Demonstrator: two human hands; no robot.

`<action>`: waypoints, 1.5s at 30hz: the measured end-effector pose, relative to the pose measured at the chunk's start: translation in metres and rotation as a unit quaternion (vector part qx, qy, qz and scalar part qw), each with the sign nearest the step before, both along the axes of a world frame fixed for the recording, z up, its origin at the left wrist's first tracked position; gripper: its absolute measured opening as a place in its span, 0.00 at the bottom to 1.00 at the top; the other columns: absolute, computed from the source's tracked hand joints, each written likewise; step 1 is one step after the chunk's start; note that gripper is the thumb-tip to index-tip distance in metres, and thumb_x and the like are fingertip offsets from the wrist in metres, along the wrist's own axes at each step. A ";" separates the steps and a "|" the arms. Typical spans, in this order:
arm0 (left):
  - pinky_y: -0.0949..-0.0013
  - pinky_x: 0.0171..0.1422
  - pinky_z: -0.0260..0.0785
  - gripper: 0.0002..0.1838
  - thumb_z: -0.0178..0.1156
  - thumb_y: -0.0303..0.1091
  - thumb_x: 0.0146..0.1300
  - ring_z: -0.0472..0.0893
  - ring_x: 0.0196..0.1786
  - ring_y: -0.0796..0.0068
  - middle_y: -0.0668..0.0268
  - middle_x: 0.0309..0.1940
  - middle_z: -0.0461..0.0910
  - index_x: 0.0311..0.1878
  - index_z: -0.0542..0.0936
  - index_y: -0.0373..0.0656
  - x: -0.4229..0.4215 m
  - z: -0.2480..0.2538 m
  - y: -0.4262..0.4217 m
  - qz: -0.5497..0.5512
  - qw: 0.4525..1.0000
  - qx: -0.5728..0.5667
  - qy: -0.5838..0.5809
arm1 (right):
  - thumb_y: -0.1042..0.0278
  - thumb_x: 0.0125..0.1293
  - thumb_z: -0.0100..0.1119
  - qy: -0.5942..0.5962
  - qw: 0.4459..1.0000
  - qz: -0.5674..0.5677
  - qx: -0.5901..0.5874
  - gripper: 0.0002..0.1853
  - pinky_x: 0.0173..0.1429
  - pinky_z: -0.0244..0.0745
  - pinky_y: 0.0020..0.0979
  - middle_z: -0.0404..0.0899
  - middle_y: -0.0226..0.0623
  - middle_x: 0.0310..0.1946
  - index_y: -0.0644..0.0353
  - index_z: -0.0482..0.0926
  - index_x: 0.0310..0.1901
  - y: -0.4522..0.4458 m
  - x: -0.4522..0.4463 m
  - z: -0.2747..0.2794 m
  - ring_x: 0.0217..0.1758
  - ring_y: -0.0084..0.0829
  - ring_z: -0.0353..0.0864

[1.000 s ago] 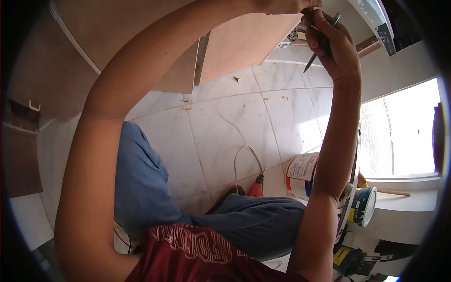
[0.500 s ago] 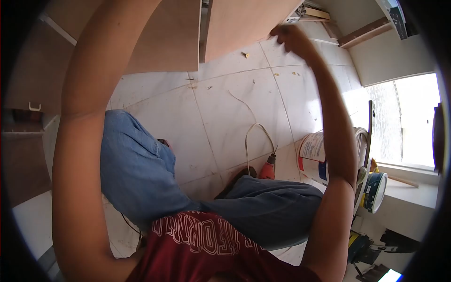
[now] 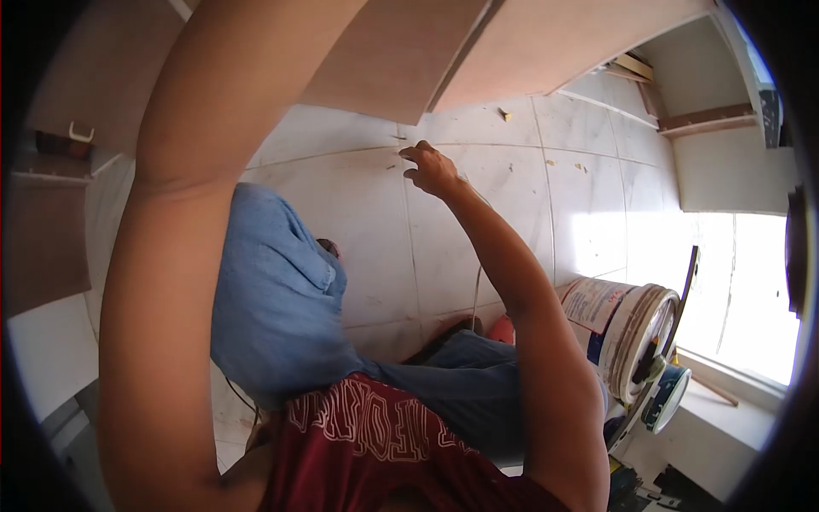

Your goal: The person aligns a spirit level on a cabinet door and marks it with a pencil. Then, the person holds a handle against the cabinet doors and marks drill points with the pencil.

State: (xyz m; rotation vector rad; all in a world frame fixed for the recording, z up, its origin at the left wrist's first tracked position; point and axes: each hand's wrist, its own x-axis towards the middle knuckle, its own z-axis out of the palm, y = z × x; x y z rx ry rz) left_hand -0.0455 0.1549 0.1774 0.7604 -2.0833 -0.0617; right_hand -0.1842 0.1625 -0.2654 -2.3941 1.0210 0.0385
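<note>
Hanging over the tiled floor (image 3: 367, 222) in the head view, the right hand (image 3: 431, 169) has its fingers parted and slightly bent, with nothing visible in them; whether a fingertip meets the tile cannot be told. The left hand lies beyond the upper border, so its state cannot be told. Just beside the right hand, at the floor's far edge, is the bottom corner of the darker board (image 3: 384, 68), with the paler board (image 3: 563, 43) next to it across a narrow gap. Both look like stiff, flat, fairly heavy wood, hard to bend, smooth enough to slip a little and likely to chip at the corners; opposite side edges seem the best places to take hold. Counting what shows: two boards near the hand, one pale handle (image 3: 81, 132), one yellow scrap (image 3: 505, 114) near the floor's far edge, one red tool (image 3: 502, 330) partly hidden by the arm, and two buckets by the floor's right edge, one white bucket (image 3: 627, 341) and one green bucket (image 3: 670, 399).
</note>
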 end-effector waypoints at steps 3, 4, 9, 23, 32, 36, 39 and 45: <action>0.56 0.70 0.69 0.11 0.68 0.39 0.63 0.83 0.55 0.61 0.51 0.46 0.88 0.41 0.89 0.41 0.014 0.000 -0.014 -0.044 0.999 -0.017 0.003 | 0.65 0.63 0.69 -0.030 0.999 -0.001 -0.024 0.18 0.57 0.81 0.46 0.79 0.40 0.53 0.50 0.84 0.56 0.008 0.017 -0.021 0.57 0.46 0.83; 0.58 0.68 0.70 0.11 0.69 0.39 0.63 0.84 0.55 0.61 0.51 0.46 0.88 0.40 0.89 0.41 0.019 0.005 -0.023 -0.064 0.998 -0.006 0.003 | 0.67 0.64 0.68 -0.046 0.998 -0.010 -0.044 0.17 0.56 0.81 0.47 0.79 0.41 0.52 0.51 0.84 0.55 0.014 0.021 -0.033 0.56 0.46 0.83; 0.63 0.58 0.75 0.13 0.70 0.43 0.62 0.86 0.49 0.64 0.55 0.42 0.89 0.39 0.89 0.42 0.022 -0.004 -0.038 -0.053 0.998 -0.012 -0.027 | 0.68 0.66 0.59 -0.061 0.996 -0.010 -0.070 0.07 0.51 0.81 0.50 0.81 0.45 0.45 0.55 0.85 0.41 0.030 0.018 -0.044 0.50 0.49 0.84; 0.62 0.53 0.79 0.13 0.71 0.48 0.54 0.88 0.44 0.63 0.63 0.34 0.90 0.41 0.92 0.57 -0.028 -0.024 -0.071 0.044 0.989 0.135 0.047 | 0.53 0.68 0.64 -0.110 0.980 -0.097 0.136 0.15 0.30 0.70 0.32 0.84 0.36 0.29 0.58 0.87 0.39 -0.054 -0.059 0.000 0.24 0.27 0.78; 0.64 0.46 0.80 0.13 0.71 0.44 0.55 0.88 0.38 0.64 0.59 0.32 0.89 0.37 0.90 0.45 -0.058 -0.028 -0.061 -0.052 0.983 0.006 0.178 | 0.55 0.81 0.49 -0.690 0.683 -0.120 0.209 0.18 0.18 0.53 0.19 0.77 0.30 0.31 0.63 0.79 0.49 -0.058 -0.054 0.328 0.20 0.15 0.61; 0.70 0.41 0.78 0.05 0.68 0.28 0.59 0.86 0.37 0.75 0.61 0.33 0.88 0.38 0.87 0.39 -0.060 -0.019 -0.052 -0.151 0.960 -0.013 0.236 | 0.55 0.79 0.54 -0.579 0.802 -0.116 0.088 0.18 0.23 0.54 0.20 0.70 0.21 0.24 0.62 0.82 0.42 -0.025 -0.059 0.334 0.20 0.14 0.62; 0.72 0.40 0.75 0.06 0.69 0.31 0.65 0.83 0.35 0.81 0.65 0.33 0.87 0.41 0.87 0.39 -0.046 0.001 -0.021 -0.153 0.973 0.070 0.159 | 0.59 0.81 0.49 -0.643 0.712 -0.055 0.275 0.19 0.21 0.58 0.22 0.76 0.34 0.26 0.68 0.81 0.43 0.004 -0.049 0.364 0.18 0.21 0.67; 0.76 0.43 0.73 0.08 0.67 0.33 0.71 0.81 0.39 0.85 0.68 0.35 0.86 0.46 0.86 0.38 -0.048 0.002 -0.006 -0.158 0.958 0.152 0.184 | 0.57 0.81 0.50 -0.633 0.719 -0.086 0.273 0.18 0.21 0.60 0.24 0.75 0.34 0.25 0.59 0.73 0.33 -0.015 -0.048 0.359 0.18 0.24 0.70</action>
